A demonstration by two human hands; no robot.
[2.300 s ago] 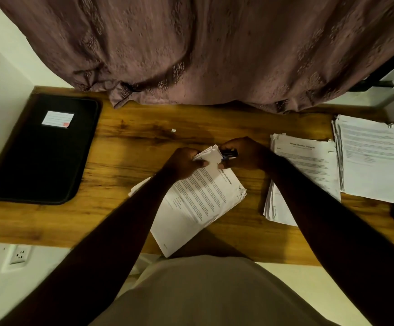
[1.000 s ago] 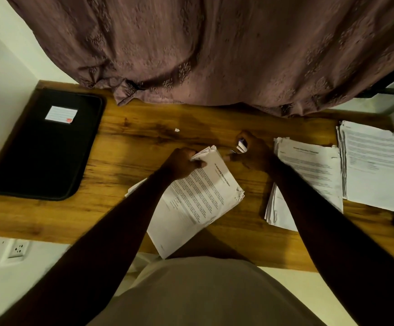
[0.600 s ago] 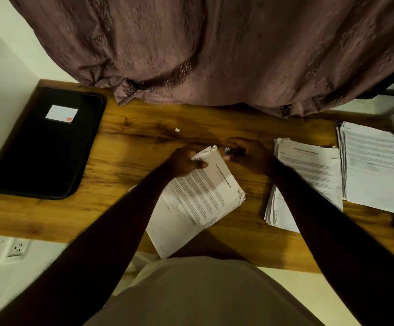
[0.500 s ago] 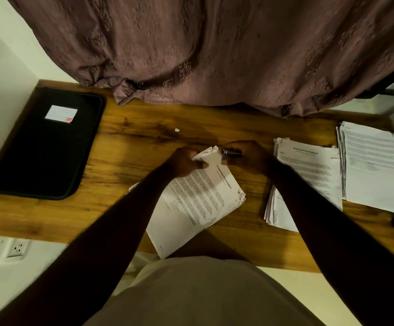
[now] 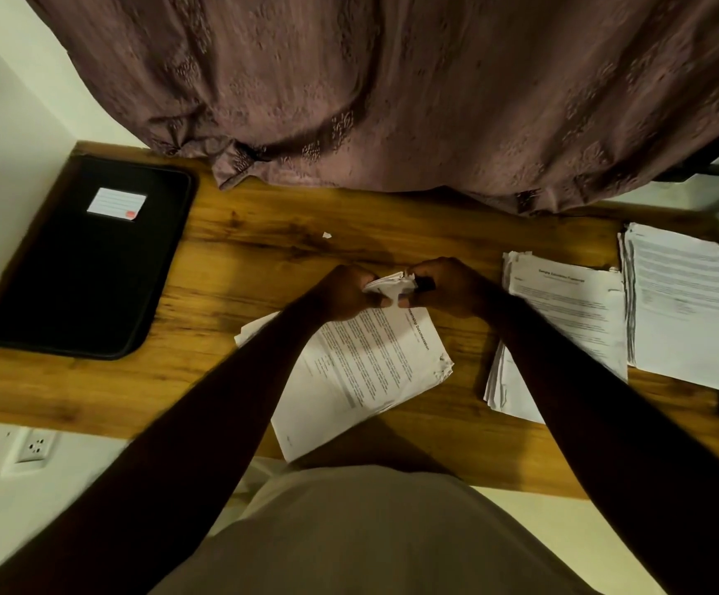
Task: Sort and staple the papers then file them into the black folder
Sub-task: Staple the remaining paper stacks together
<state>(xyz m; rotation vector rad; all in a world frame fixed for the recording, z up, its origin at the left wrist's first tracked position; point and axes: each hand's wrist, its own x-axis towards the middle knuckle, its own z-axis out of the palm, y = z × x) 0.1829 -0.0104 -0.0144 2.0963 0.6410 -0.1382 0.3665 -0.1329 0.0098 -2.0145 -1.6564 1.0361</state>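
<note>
A tilted stack of printed papers [image 5: 366, 367] lies in the middle of the wooden desk [image 5: 241, 272]. My left hand [image 5: 344, 292] pinches its lifted far corner. My right hand [image 5: 447, 287] grips a small dark stapler [image 5: 424, 285] set against that same corner, so the two hands meet there. The black folder [image 5: 78, 268], shut and bearing a white label, lies flat at the desk's far left, well away from both hands.
Two more paper stacks lie to the right: one [image 5: 572, 311] just beside my right forearm, another [image 5: 692, 307] at the desk's right end. A brown curtain [image 5: 392, 100] hangs over the desk's back edge. A tiny paper scrap [image 5: 326, 235] lies behind my hands.
My right hand had drawn the stapler back from the papers, then brought it to the corner again. My left hand has kept its hold and lifted the corner slightly.
</note>
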